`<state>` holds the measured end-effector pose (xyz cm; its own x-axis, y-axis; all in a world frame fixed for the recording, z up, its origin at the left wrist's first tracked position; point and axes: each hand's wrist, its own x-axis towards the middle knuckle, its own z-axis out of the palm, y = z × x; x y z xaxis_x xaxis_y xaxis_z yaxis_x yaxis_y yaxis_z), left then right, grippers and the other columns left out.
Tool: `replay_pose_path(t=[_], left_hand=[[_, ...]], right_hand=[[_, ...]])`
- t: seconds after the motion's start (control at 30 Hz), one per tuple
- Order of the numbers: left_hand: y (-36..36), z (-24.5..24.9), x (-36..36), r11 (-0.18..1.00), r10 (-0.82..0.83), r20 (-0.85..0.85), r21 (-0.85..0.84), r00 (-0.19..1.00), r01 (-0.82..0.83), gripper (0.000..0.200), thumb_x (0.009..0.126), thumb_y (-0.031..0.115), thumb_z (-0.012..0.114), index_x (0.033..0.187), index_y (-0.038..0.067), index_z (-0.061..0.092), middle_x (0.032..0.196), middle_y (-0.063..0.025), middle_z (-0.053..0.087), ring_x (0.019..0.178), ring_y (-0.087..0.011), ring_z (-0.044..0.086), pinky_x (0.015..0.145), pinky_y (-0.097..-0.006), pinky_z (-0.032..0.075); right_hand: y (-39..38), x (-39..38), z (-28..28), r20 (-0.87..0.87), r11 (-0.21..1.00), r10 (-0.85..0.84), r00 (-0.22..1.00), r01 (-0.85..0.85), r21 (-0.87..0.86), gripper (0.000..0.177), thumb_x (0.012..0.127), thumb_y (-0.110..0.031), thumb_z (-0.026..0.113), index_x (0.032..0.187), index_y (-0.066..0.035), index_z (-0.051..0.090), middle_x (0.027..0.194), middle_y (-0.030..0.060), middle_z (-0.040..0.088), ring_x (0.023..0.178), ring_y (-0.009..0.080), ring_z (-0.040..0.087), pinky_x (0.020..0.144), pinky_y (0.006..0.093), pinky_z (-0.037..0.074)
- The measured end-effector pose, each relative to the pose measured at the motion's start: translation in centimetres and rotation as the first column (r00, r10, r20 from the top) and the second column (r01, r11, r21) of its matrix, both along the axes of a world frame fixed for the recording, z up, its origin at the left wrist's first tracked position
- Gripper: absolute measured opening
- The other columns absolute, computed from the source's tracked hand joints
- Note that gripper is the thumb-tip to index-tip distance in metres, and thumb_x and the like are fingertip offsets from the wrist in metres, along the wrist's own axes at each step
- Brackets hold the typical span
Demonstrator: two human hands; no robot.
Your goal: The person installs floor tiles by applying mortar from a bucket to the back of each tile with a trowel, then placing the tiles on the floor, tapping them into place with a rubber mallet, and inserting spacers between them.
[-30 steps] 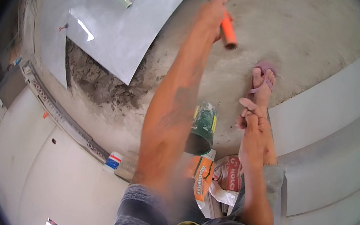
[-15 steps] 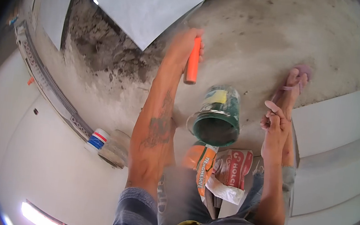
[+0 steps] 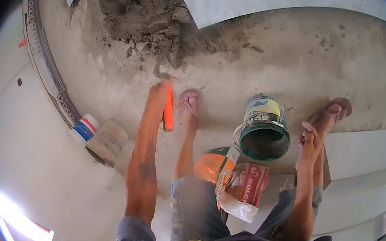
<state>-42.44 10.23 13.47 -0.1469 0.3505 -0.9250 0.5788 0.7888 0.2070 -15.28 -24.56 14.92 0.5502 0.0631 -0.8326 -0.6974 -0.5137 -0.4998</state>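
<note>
In the head view, my left hand (image 3: 158, 95) is closed around the orange handle of a trowel (image 3: 169, 113). Its blade, partly blurred, points away from me near the loose edge of a grey mortar heap (image 3: 133, 14). My right hand (image 3: 310, 142) is held closed in front of my right shin. A small pale, rounded shape shows at its fingers; what it is I cannot make out. Between my feet stands a dark green bucket (image 3: 263, 150) with mortar-smeared sides and a yellow label, its mouth facing me and its inside dark.
An orange tile adhesive bag (image 3: 214, 166) and a red and white cement bag (image 3: 249, 181) sit close to my legs. To the left are a white tub (image 3: 85, 127), a dusty container (image 3: 108, 142) and a long level-like bar (image 3: 49, 61). Large pale tiles (image 3: 244, 2) lie ahead.
My left hand with the trowel has come back toward me and left, below the mortar heap. The view has shifted, showing more of the heap and my left foot. My right hand stays closed.
</note>
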Motion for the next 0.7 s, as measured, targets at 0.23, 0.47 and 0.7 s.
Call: replay_pose_path(t=[0.23,0.47,0.7], left_hand=[[-8.5,-3.4,7.7,0.717,-0.670,-0.014,0.247,0.742,0.652,0.029,0.089,0.027,0.057,0.105,0.005,0.048,0.083,-0.0193,0.065,0.074,-0.0343,0.066,0.070,-0.0424,0.051],[-15.3,-10.6,23.2,0.445,-0.894,0.186,0.487,0.409,0.752,0.028,0.091,0.025,0.056,0.107,0.004,0.046,0.095,-0.0239,0.066,0.093,-0.0420,0.063,0.081,-0.0496,0.049],[-22.1,-15.9,37.2,0.545,-0.837,0.357,0.598,0.414,0.587,0.032,0.091,0.023,0.050,0.111,-0.001,0.044,0.099,-0.0296,0.063,0.097,-0.0466,0.060,0.087,-0.0526,0.046]], right_hand=[[2.1,-0.1,0.3,0.138,0.954,0.298,0.944,-0.289,-0.081,0.026,0.095,-0.012,0.047,0.111,-0.003,0.065,0.077,-0.0052,0.048,0.067,0.0049,0.044,0.057,0.0201,0.036],[2.9,2.2,1.9,0.013,0.991,0.134,0.991,-0.134,-0.020,0.030,0.094,-0.007,0.042,0.113,0.002,0.063,0.084,-0.0029,0.049,0.070,0.0058,0.046,0.064,0.0210,0.040],[3.9,5.3,4.0,0.023,0.995,0.098,0.995,-0.098,-0.015,0.031,0.091,-0.008,0.044,0.114,0.004,0.062,0.082,-0.0015,0.047,0.069,0.0084,0.046,0.064,0.0222,0.038]])
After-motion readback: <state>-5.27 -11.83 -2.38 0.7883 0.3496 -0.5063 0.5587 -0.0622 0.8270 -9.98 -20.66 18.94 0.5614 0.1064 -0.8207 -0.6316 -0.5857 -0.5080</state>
